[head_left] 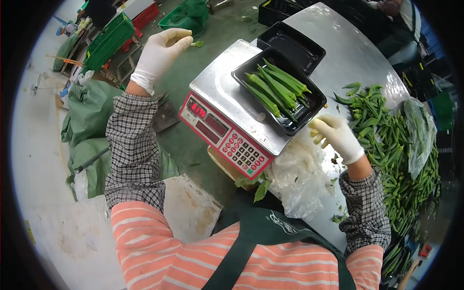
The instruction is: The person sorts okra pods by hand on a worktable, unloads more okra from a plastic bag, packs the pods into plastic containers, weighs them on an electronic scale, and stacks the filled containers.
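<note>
Okra pods [276, 89] in a black tray [293, 127] on the scale [220, 79]; one portion appears laid in and under weighing, while a loose heap [386, 145] on the surface [348, 38] seems yet unportioned. Left grip [164, 53]: raised, empty, thumb and fingers slightly apart. Right grip [338, 137]: beside the tray, fingers parted, apparently empty. Upper display [197, 109]: apparently 0175; apron logo [281, 222]: illegible.
</note>
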`<state>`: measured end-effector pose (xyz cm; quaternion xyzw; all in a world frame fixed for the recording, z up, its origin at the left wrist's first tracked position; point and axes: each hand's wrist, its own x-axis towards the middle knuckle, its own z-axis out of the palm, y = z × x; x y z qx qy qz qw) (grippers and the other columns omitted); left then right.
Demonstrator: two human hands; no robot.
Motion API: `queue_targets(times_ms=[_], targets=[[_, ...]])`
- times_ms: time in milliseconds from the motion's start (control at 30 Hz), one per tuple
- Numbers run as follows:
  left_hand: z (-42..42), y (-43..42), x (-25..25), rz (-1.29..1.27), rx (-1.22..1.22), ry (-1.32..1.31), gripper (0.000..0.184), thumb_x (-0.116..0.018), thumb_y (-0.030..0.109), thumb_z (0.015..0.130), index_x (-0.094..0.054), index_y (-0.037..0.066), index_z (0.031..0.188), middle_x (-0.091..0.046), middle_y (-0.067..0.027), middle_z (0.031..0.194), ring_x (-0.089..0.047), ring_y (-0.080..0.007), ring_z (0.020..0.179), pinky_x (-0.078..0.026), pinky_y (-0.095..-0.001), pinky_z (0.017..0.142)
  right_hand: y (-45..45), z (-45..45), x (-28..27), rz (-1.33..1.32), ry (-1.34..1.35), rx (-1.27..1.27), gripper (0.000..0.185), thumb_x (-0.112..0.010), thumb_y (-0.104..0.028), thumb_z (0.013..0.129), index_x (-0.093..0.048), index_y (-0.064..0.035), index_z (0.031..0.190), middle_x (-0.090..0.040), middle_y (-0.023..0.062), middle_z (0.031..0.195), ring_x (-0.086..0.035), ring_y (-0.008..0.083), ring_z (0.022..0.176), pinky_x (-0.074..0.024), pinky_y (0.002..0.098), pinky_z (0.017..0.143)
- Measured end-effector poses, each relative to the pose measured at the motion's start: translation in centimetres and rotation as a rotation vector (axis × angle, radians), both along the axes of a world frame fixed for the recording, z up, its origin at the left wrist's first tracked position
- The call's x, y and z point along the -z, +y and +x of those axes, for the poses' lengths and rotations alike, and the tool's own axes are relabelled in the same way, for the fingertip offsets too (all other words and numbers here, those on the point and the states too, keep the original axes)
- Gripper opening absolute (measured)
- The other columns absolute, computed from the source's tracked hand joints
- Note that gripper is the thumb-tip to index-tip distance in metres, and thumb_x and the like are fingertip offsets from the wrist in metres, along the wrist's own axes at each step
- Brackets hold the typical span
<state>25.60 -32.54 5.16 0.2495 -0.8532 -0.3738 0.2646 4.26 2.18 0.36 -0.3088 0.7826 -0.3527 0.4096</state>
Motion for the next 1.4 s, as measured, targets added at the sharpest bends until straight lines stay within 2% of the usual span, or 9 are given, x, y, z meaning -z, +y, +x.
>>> queue_targets(times_ms=[400,500,867,933,967,1100,1167,1267,1400], targets=[[-9.5,4.4,2.4,-0.098,0.274,-0.031,0.026,-0.059,0.010,0.086,-0.061,-0.004,0.108,-0.065,-0.0092,0.103,-0.059,-0.0133,0.094,-0.045,-0.0247,0.083,-0.4,1.1,6.3,-0.336,0.135,0.455,0.020,-0.056,-0.016,0.078,-0.059,0.0028,0.072,-0.058,0.0105,0.064,-0.059,0.0179,0.056,-0.0490,0.0310,0.052],[-15.9,3.4,5.5,-0.158,0.354,-0.097,0.027,-0.058,0.010,0.087,-0.059,-0.004,0.111,-0.065,-0.0113,0.104,-0.059,-0.0154,0.096,-0.045,-0.0260,0.085,8.1,1.7,3.9,-0.504,-0.510,0.707,0.024,-0.053,-0.017,0.081,-0.062,0.0041,0.088,-0.062,0.0096,0.075,-0.059,0.0165,0.062,-0.0485,0.0305,0.052],[-32.5,-3.9,20.3,-0.305,0.542,-0.598,0.044,-0.050,0.031,0.088,-0.060,-0.010,0.077,-0.060,-0.0211,0.066,-0.058,-0.0281,0.063,-0.042,-0.0396,0.061,48.6,9.2,-2.4,-0.638,0.198,1.777,0.011,-0.056,-0.008,0.082,-0.049,-0.0023,0.074,-0.041,0.0031,0.070,-0.050,0.0138,0.065,-0.0566,0.0363,0.061],[-33.4,-4.6,21.5,-0.269,0.569,-0.554,0.043,-0.050,0.030,0.088,-0.059,-0.010,0.074,-0.059,-0.0201,0.063,-0.057,-0.0267,0.061,-0.040,-0.0399,0.059,55.0,11.0,-2.5,0.128,0.878,1.369,0.006,-0.051,-0.002,0.085,-0.050,-0.0003,0.080,-0.043,0.0045,0.076,-0.051,0.0166,0.064,-0.0574,0.0396,0.064],[-33.5,-3.9,21.0,-0.284,0.595,-0.557,0.044,-0.050,0.030,0.088,-0.059,-0.010,0.073,-0.059,-0.0197,0.062,-0.057,-0.0264,0.061,-0.040,-0.0403,0.059,58.4,10.9,-2.2,-0.638,0.381,1.860,0.005,-0.051,-0.005,0.085,-0.051,-0.0001,0.085,-0.047,0.0071,0.080,-0.055,0.0196,0.069,-0.0573,0.0405,0.067],[-32.1,1.9,17.3,-0.344,0.614,-0.589,0.042,-0.047,0.027,0.089,-0.056,-0.009,0.068,-0.060,-0.0230,0.067,-0.057,-0.0328,0.061,-0.038,-0.0420,0.058,67.3,9.8,-1.0,-0.510,0.331,2.138,0.019,-0.059,-0.018,0.083,-0.050,-0.0028,0.088,-0.057,0.0109,0.086,-0.063,0.0306,0.082,-0.0541,0.0456,0.075],[-32.7,0.6,18.5,-1.030,0.899,-0.517,0.023,-0.044,0.012,0.088,-0.054,-0.003,0.073,-0.059,-0.0220,0.075,-0.057,-0.0405,0.075,-0.043,-0.0458,0.064,71.1,9.4,0.7,-0.341,0.174,2.140,0.024,-0.058,-0.024,0.083,-0.050,-0.0025,0.091,-0.060,0.0130,0.091,-0.065,0.0320,0.086,-0.0527,0.0430,0.074],[-31.7,3.2,17.2,-0.264,0.522,-0.551,0.038,-0.046,0.028,0.091,-0.059,-0.004,0.074,-0.057,-0.0159,0.064,-0.055,-0.0236,0.061,-0.042,-0.0382,0.061,72.9,9.6,1.8,-0.238,0.095,2.224,0.035,-0.055,-0.029,0.084,-0.054,0.0009,0.103,-0.063,0.0147,0.099,-0.065,0.0312,0.089,-0.0522,0.0398,0.074],[-30.7,8.3,13.2,-0.156,0.521,-0.639,0.038,-0.051,0.027,0.087,-0.058,-0.004,0.067,-0.053,-0.0115,0.059,-0.052,-0.0191,0.059,-0.040,-0.0363,0.059,74.4,10.8,1.9,-0.123,0.089,2.162,0.051,-0.060,-0.043,0.083,-0.053,-0.0012,0.110,-0.063,0.0128,0.101,-0.064,0.0266,0.086,-0.0500,0.0348,0.069]])
